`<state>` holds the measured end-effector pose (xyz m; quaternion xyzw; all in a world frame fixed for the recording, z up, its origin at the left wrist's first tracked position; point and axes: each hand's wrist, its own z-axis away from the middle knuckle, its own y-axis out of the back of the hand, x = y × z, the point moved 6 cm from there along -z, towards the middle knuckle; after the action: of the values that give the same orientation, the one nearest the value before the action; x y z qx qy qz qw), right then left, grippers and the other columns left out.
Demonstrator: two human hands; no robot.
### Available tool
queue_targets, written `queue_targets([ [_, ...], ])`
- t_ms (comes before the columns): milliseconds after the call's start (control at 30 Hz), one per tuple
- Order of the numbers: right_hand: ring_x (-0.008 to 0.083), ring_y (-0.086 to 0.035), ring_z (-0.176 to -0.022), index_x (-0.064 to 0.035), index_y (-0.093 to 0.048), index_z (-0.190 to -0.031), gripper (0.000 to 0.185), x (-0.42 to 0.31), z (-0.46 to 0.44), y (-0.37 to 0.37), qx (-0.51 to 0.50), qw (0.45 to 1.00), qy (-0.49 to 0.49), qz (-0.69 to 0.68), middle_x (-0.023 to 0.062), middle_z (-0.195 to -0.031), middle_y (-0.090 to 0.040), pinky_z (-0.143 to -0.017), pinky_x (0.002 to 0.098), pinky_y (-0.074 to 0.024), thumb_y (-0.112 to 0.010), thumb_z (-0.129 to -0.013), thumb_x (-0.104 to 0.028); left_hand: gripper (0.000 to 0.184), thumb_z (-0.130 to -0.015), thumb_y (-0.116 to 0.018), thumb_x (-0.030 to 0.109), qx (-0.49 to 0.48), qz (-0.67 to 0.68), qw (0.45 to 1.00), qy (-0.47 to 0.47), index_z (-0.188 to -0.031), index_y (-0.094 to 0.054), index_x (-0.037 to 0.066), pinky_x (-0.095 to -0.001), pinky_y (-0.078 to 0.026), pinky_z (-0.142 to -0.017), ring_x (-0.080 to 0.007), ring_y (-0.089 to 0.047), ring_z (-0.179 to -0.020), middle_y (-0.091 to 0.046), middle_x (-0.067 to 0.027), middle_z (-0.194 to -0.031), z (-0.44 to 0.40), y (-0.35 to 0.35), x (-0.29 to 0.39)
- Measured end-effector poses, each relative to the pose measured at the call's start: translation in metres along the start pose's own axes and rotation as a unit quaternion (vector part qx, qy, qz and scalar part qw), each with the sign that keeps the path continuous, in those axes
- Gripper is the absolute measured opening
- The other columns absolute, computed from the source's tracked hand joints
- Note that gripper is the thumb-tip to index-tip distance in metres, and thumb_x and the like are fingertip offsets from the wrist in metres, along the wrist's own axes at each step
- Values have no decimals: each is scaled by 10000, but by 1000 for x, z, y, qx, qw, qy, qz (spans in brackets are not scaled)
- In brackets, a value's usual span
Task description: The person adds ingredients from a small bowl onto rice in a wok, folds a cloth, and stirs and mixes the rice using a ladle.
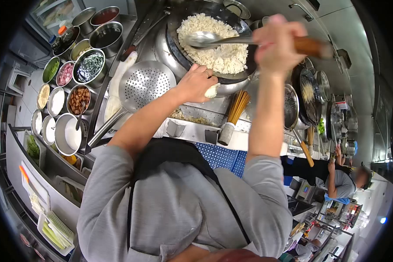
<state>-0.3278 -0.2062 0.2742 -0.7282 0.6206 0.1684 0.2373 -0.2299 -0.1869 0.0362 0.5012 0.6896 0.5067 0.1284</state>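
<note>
White rice [225, 65] fills much of a dark wok [179, 52] on the stove in front of me. My right hand [278, 43] is closed around the handle of a ladle [201, 39], its metal bowl resting in the rice and its wooden end slightly blurred. At the wok's near rim, my left hand [195, 84] is curled over the edge, with a pale cloth [212, 91] bunched beneath its fingers. Left of that hand lies a perforated strainer [147, 85], its handle pointing towards me. A bamboo brush [238, 111] stands near the wok's front.
Metal pots of ingredients and sauces, including a pot of brown diced pieces [79, 99], crowd the left counter. A second wok [308, 94] with food sits to the right. A co-worker [343, 181] stands farther right. Vegetables lie in a basket [56, 231] at lower left.
</note>
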Motion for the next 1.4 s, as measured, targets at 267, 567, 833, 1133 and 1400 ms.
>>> queue_targets([
  [267,153,-464,-383,-80,-476,-655,270,19,-56,70,210,954,-87,193,42,-520,-498,-366,289,-400,-691,-810,-30,499,-569,-795,309,-14,-18,999,-26,-1002,-677,89,-422,-377,-928,-286,-513,-1060,-574,-111,-1036,2,6,4],
  [567,124,-503,-407,-49,-507,-653,257,62,3,64,135,954,-89,252,32,-540,-528,-392,270,-405,-722,-792,-30,528,-588,-827,343,-44,-41,998,-15,-1030,-692,88,-412,-377,-963,-264,-503,-1101,-582,-98,-1071,3,5,3],
  [833,104,-448,-368,-78,-426,-660,326,29,49,75,197,968,12,153,28,-530,-496,-338,261,-396,-704,-817,-11,458,-588,-796,319,-7,-11,1000,-16,-978,-709,95,-399,-365,-986,-263,-500,-1102,-579,-92,-1085,7,2,3],
  [1133,138,-345,-344,-101,-486,-692,244,-43,-19,125,246,932,-66,257,-12,-494,-417,-379,275,-403,-677,-804,1,481,-569,-805,308,3,-25,1000,-8,-990,-701,100,-400,-367,-982,-266,-503,-1099,-578,-94,-1081,1,4,1],
  [1400,133,-378,-413,-108,-432,-692,252,-6,-36,219,357,917,-147,97,-9,-498,-358,-409,333,-365,-605,-865,-49,473,-573,-796,303,-27,-18,999,-35,-980,-675,94,-428,-367,-942,-284,-482,-1095,-547,-91,-1063,3,0,-2],
])
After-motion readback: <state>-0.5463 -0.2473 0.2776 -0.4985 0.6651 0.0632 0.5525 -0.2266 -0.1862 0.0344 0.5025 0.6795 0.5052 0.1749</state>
